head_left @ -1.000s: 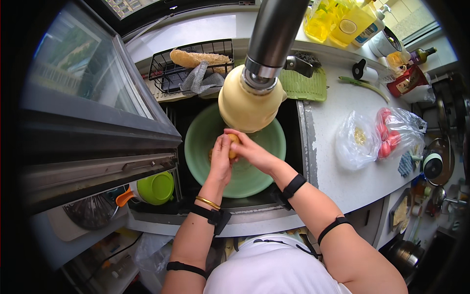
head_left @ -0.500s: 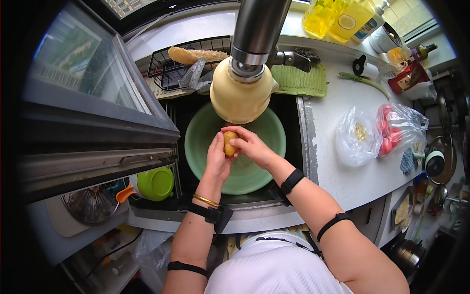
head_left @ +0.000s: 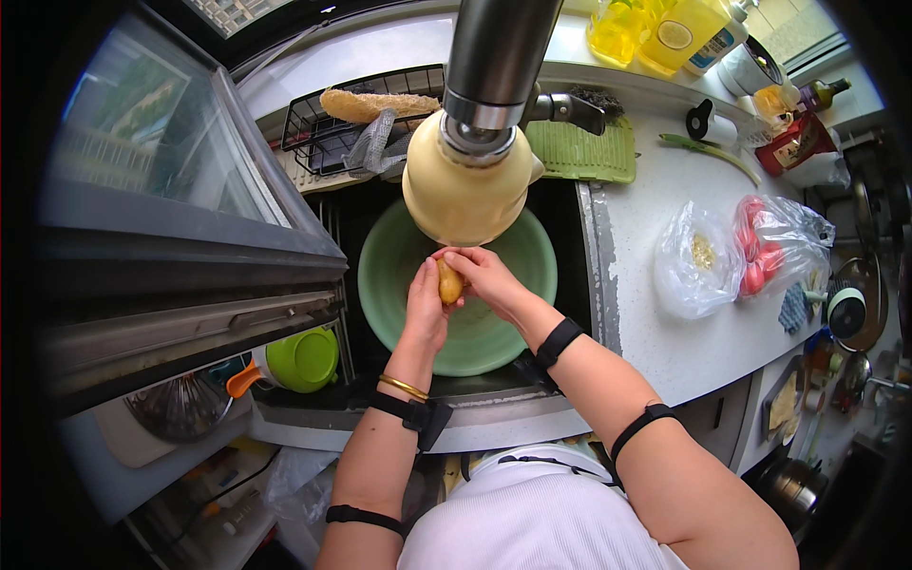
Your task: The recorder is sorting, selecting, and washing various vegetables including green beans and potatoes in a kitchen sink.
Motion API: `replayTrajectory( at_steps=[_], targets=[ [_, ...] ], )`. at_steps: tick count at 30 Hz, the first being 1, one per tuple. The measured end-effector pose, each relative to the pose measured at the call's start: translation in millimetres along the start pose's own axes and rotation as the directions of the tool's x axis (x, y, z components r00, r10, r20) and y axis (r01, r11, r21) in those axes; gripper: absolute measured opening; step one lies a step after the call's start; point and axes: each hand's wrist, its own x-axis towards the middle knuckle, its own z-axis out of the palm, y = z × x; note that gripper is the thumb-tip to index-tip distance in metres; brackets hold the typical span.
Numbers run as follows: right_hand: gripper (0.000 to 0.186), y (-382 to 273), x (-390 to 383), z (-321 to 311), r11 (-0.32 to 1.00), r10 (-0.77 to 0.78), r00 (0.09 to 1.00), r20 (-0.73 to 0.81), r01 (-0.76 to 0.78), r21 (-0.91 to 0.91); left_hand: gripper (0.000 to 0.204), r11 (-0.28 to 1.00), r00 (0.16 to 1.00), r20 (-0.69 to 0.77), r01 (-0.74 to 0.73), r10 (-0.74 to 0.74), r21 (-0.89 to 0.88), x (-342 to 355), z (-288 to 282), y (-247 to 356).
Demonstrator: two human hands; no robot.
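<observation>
A small yellow-brown potato (head_left: 450, 283) sits between my two hands, above a round green basin (head_left: 518, 342) in the sink. My left hand (head_left: 427, 309) is closed round its left side and underneath. From the right, my right hand (head_left: 483, 275) has its fingers curled over the top, the thumb lying on the skin. Just beyond my fingertips hangs the cream-coloured faucet head (head_left: 465, 190), which covers the far part of the basin. Whether water is running cannot be made out.
A black wire rack (head_left: 313, 142) with a loofah (head_left: 378, 105) stands behind the sink. Bags of red produce (head_left: 758, 255) and pale bits (head_left: 701, 252) lie on the right counter. An open window sash (head_left: 190, 218) juts in at the left. A green cup (head_left: 302, 361) stands below it.
The potato has turned a little in my hands, and my right thumb has shifted up toward its far end. Both hands stay over the basin.
</observation>
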Motion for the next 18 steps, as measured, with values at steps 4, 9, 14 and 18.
replayTrajectory(
  at_steps=[4, 9, 14, 18],
  targets=[
    [0.030, 41.8, 54.5, -18.7, 0.994, -0.019, 0.934, -0.356, -0.019, -0.104, 0.030, 0.986, 0.972, -0.179, 0.161, -0.152, 0.035, 26.7, -42.6, -11.1],
    [0.031, 110.2, 102.0, -106.7, 0.861, -0.415, 0.632, -0.655, 0.041, -0.507, 0.026, 0.931, 0.910, -0.203, 0.365, -0.361, -0.022, 68.2, -58.0, -17.2],
    [0.026, 78.7, 80.2, -25.4, 0.864, 0.408, 0.901, -0.151, -0.327, 0.383, 0.031, 0.886, 0.880, -0.157, 0.413, -0.447, -0.209, 89.5, -149.6, -59.3],
    [0.025, 65.2, 66.1, -36.8, 0.974, 0.193, 0.981, 0.006, -0.191, -0.123, 0.033, 0.902, 0.898, -0.157, 0.377, -0.412, -0.209, 88.2, -82.5, -47.4]
  ],
)
